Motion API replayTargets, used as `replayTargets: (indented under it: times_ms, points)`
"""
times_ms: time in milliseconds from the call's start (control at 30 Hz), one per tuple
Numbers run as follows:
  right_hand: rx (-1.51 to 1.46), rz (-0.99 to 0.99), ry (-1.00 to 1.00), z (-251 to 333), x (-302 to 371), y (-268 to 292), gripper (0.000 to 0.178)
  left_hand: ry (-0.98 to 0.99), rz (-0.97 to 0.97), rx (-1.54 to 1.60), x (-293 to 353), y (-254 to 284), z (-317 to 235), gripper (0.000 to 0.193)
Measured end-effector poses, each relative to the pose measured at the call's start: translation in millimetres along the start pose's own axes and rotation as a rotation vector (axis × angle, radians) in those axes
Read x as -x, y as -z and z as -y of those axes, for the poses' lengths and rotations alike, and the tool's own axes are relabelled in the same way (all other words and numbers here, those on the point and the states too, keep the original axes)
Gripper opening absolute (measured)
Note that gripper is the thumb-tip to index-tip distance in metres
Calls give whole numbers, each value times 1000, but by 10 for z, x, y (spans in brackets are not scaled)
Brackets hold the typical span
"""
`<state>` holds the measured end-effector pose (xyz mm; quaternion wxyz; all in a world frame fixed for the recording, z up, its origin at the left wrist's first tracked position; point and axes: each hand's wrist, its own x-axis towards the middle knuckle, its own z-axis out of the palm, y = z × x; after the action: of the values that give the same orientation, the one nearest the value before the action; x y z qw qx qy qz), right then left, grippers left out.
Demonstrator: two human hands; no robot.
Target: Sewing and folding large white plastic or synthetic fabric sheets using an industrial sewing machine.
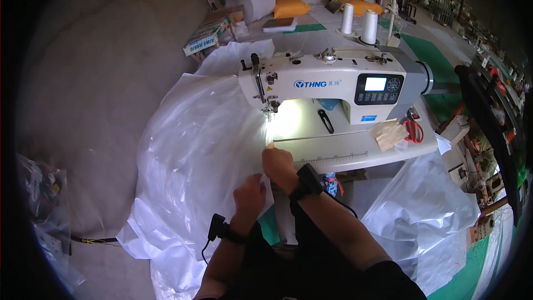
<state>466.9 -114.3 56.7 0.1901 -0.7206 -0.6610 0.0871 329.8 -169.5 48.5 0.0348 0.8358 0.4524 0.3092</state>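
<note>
A white sewing machine [333, 80] with a lit lamp stands in front of me. A large translucent white plastic sheet [194, 128] hangs over the left side of its bed, with its right edge running up to the needle area [270, 112]. My right hand [277, 162] is closed on the sheet's edge just below the needle, at the near edge of the bed. Lower and to the left, my left hand [250, 193] has its fingers curled against the same sheet, apparently gripping it. Part of the fingers is hidden on both hands.
On the machine bed lie a black thread snipper [326, 121], a brown paper piece [388, 134] and red-handled scissors [413, 131]. White thread cones [369, 26] stand behind. More plastic sheeting [425, 205] hangs at the right. A white roll [251, 1] and orange bags [291, 6] are at the back.
</note>
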Motion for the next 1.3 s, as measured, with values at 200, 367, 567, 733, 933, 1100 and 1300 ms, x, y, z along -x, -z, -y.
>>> replayTargets:
  times_ms: [200, 367, 567, 733, 933, 1100, 1300]
  points:
    - [42, -133, 6, -47, -353, -40, 25, 20, 38, 4, -337, -154, 183, 21]
    - [24, -160, 97, -149, -595, 0, 17, 66, 66, -24, -623, -279, 287, 23]
    - [-115, -99, 6, -368, -663, 119, 16, 97, 169, -225, -856, -390, 124, 30]
    - [470, -407, -84, -978, -242, 317, 19, -56, -95, -220, -775, -621, -22, 38]
    - [519, -509, -237, -1379, -193, 341, 21, -86, -79, 48, -1034, -651, 484, 26]
    - [564, -450, -238, -1433, -314, 411, 20, -129, -36, 172, -1322, -685, 792, 27]
    - [351, -247, -246, -1211, -137, 577, 14, -59, -78, 190, -1612, -800, 1079, 21]
